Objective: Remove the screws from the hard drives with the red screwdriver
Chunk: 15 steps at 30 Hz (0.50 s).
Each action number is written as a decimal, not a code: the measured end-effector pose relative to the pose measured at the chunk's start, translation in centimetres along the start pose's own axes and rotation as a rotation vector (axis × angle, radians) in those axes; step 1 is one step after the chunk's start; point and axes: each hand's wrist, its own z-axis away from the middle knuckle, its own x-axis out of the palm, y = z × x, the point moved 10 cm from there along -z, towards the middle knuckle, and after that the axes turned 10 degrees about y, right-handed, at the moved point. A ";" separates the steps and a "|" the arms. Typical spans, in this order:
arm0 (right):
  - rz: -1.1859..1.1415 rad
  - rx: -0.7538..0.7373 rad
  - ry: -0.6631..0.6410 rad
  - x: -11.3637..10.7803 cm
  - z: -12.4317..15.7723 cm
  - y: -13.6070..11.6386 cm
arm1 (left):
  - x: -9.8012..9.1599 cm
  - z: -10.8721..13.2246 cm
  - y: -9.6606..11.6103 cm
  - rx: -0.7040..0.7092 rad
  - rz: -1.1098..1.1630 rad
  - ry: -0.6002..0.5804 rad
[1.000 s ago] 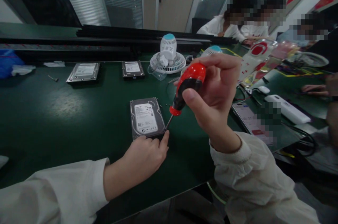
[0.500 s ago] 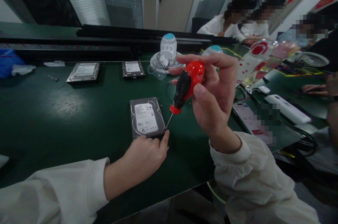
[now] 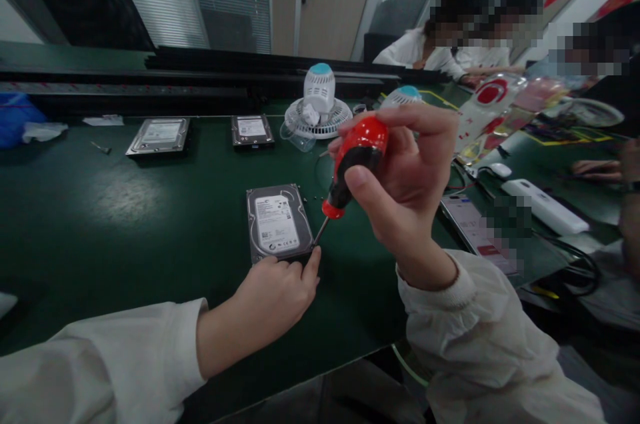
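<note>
A silver hard drive (image 3: 277, 222) with a white label lies flat on the green table (image 3: 115, 224) in front of me. My left hand (image 3: 275, 294) presses its curled fingers against the drive's near edge, holding it still. My right hand (image 3: 405, 177) is closed around the red and black handle of a screwdriver (image 3: 350, 167). The thin shaft slants down and left, with its tip at the drive's near right corner, just beside my left fingertip.
Two more hard drives (image 3: 159, 135) (image 3: 251, 130) lie further back. A small white desk fan (image 3: 318, 104) stands behind them. To the right are a phone (image 3: 475, 227), a white oblong device (image 3: 545, 205) and cables. Other people sit at the far right.
My right hand has turned the screwdriver handle in its fingers, opening a little and closing round it again. The tip stays at the same corner and my left hand has not moved.
</note>
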 end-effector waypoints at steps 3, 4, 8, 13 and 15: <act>0.025 -0.016 0.055 -0.6 0.0 0.2 | 0.0 0.1 -0.1 0.002 -0.002 -0.005; 0.014 0.000 0.048 -0.5 0.0 0.5 | 0.0 0.1 -0.1 0.002 0.000 -0.007; -0.031 0.054 -0.012 0.1 0.2 0.9 | -0.1 0.0 -0.1 -0.002 0.009 -0.004; 0.050 -0.031 0.064 -0.5 0.0 0.1 | -0.1 0.1 -0.1 -0.005 -0.001 0.004; 0.045 -0.033 0.065 -0.6 0.1 0.2 | -0.1 0.2 -0.2 -0.010 0.005 0.003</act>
